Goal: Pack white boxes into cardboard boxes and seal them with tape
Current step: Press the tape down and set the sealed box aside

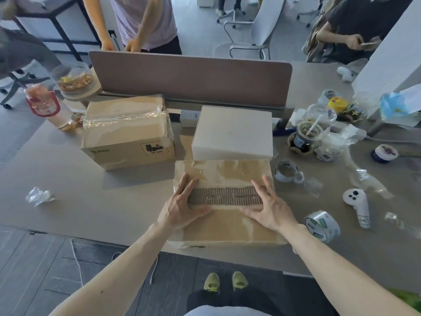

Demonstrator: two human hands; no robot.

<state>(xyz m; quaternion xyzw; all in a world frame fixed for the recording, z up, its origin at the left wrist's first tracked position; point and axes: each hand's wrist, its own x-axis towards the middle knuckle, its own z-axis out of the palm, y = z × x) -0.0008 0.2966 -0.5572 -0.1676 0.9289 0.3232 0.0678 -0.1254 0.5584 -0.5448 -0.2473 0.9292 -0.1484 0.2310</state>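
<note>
**A:** What's under the hands?
**B:** On the grey table point(114, 201), a cardboard box point(225, 229) lies directly beneath both palms. Its torn, taped seam runs from one hand to the other.
**A:** Are they gripping it?
**B:** No. The left hand point(182, 204) and right hand point(268, 208) lie flat, fingers straight and spread, pressing its top.
**A:** And around them?
**B:** A taped PICO carton point(125, 133) sits beyond the left hand and to its left. A white box point(232, 131) is just past the fingertips. A tape roll point(322, 225) lies beside the right wrist.
</note>
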